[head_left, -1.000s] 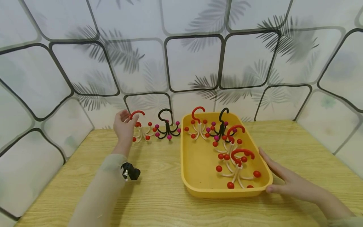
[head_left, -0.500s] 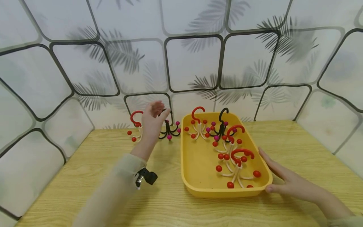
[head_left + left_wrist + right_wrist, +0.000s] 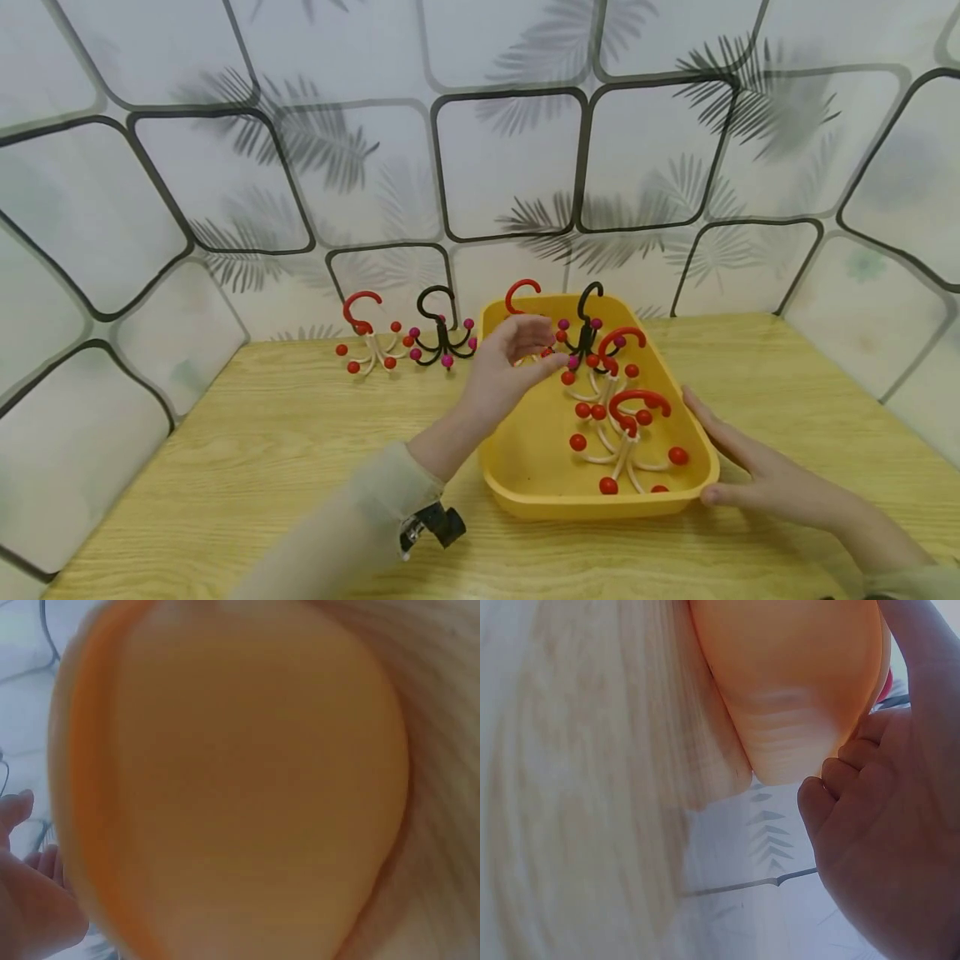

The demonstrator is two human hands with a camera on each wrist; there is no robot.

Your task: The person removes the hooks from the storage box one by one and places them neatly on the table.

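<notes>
My left hand (image 3: 506, 367) hovers over the left side of a yellow tray (image 3: 491, 479), fingers loosely bent, thumb apart, nothing between them. Behind it, a hanger with a red hook (image 3: 522, 286) is partly hidden. Right of that stands a black hanger with magenta balls (image 3: 587, 336). Two more white-armed hangers with red hooks and red ball tips, a middle one (image 3: 612, 383) and a front one (image 3: 628, 442), stand along the tray's right side. My right hand (image 3: 780, 475) rests against the tray's outer right wall, fingers extended along it and thumb near the front corner.
On the wooden table (image 3: 225, 467), left of the tray, stand a red-hooked white hanger (image 3: 370, 342) and a black one with magenta balls (image 3: 442, 337). A patterned wall covering (image 3: 510, 167) rises directly behind the table. The tray's rim stands up around its contents.
My left hand has moved right, from the red-hooked hanger on the table, past the black one, to over the tray. My right hand and the hangers stay in place.
</notes>
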